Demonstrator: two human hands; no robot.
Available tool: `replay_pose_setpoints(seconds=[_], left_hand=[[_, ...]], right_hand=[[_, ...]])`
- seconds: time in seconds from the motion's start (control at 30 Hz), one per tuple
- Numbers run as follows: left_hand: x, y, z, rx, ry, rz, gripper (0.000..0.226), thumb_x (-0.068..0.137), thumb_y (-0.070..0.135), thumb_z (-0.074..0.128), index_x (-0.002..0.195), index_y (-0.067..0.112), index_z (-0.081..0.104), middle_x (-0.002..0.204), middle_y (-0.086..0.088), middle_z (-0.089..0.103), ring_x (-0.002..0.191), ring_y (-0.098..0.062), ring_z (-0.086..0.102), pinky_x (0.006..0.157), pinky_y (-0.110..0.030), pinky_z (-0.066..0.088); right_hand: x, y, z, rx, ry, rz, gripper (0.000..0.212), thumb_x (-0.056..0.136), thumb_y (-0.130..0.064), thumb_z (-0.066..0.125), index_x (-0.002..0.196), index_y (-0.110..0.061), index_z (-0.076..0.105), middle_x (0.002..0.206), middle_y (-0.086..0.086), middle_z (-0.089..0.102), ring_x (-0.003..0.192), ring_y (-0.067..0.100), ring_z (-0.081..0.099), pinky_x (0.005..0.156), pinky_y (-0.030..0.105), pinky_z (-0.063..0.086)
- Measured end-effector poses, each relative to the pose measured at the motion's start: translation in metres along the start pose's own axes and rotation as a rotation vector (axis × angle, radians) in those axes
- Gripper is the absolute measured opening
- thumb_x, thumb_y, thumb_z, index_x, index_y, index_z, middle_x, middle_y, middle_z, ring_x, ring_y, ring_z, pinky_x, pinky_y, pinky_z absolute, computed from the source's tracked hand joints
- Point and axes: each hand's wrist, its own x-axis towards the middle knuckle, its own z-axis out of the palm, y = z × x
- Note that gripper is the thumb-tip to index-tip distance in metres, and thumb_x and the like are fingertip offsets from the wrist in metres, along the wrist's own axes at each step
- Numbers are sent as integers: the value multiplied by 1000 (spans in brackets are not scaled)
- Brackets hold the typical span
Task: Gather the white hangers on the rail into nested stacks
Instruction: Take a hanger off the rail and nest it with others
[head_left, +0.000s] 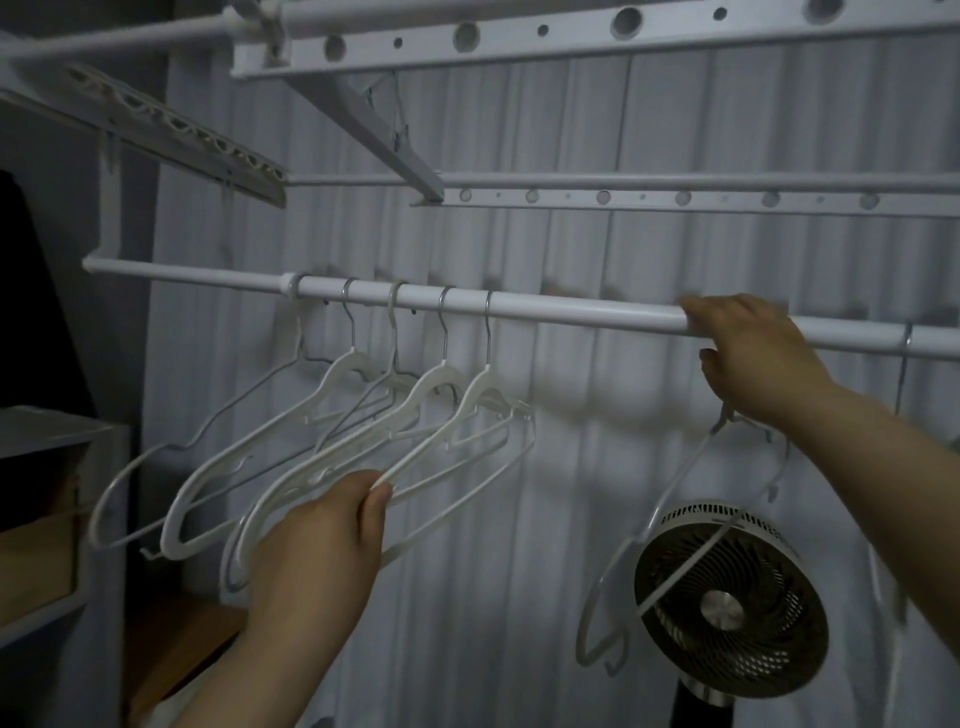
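Hanging from the white rail (571, 310), 5 white hangers (432, 382) sit close together at the left. Their metal hooks are spaced along the tube and their bodies swing toward the camera. The left hand (322, 545) pinches the lower bars of the nearest ones between thumb and fingertips. The right hand (748, 353) wraps the rail further right, fingers over the top and thumb below. It covers the hook of 1 lone hanger (675, 488), which dangles tilted beneath it. 1 more hook (906, 345) shows on the rail at the far right, its hanger mostly hidden by the forearm. Behind stand 1 round fan (732, 597) and a pleated pale curtain (571, 249). 2 perforated bars (675, 198) run overhead.
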Motion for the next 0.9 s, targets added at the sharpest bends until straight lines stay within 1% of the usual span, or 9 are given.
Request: replay_pose_setpoints(seconds=[0.23,0.43,0.53,0.63,0.7,0.77,0.8,0.83,0.9], left_hand=[[0,4,3,26,-62,-30,29,94,29,40,108,19,63,90,-9,72,90,-31,64,75,-36,47],[0,6,-3,66,-116,-46,28,93,34,40,108,24,61,86,-3,70,87,-25,64,69,-31,42],[1,13,-12,56,-90,-47,32,89,38,49,116,24,60,103,-1,70,98,-22,64,74,-30,44],[3,15,-19,156,-95,128,42,82,42,49,105,11,67,100,-9,69,90,-32,66,73,-39,52],[4,21,-22,158,-8,212,47,77,42,42,96,9,69,94,-11,69,84,-34,66,71,-39,51],[3,33,-21,70,14,255,45,77,40,41,95,10,69,93,-8,69,88,-27,65,78,-34,44],[0,43,-19,3,0,265,45,77,42,41,96,12,69,94,-5,69,90,-19,62,81,-32,41],[-4,52,-15,-58,-32,263,47,77,44,40,98,14,69,96,-2,70,92,-11,57,83,-29,38],[-14,75,-5,-144,-159,232,51,76,53,40,109,22,64,106,6,66,100,-3,52,84,-19,36]], right_hand=[[0,-1,-1,0,-11,10,52,88,-3,50,139,-8,37,139,15,46,131,32,35,109,34,20],[0,-2,-3,-10,-34,17,53,89,-4,49,140,-9,36,142,13,44,133,30,33,109,31,19],[1,-2,-4,-9,-48,16,53,89,-5,50,140,-8,35,144,13,42,134,30,32,110,32,18],[2,-2,-5,-14,-64,15,57,90,-11,52,143,-8,30,151,14,31,139,29,28,115,33,14],[1,0,-7,2,-48,48,60,90,-16,53,144,-7,27,153,16,26,140,30,26,116,37,12],[-1,4,-11,36,-19,86,59,91,-19,51,143,-4,27,152,19,27,139,32,28,116,38,14],[-3,6,-13,54,-9,103,58,92,-20,50,143,-3,28,151,19,29,138,33,30,115,38,15],[-6,9,-16,68,-7,122,57,93,-21,49,142,-2,29,150,19,32,137,34,31,114,38,17],[-10,14,-22,82,-28,159,55,94,-25,47,142,-3,31,148,17,35,135,34,33,113,37,18]])
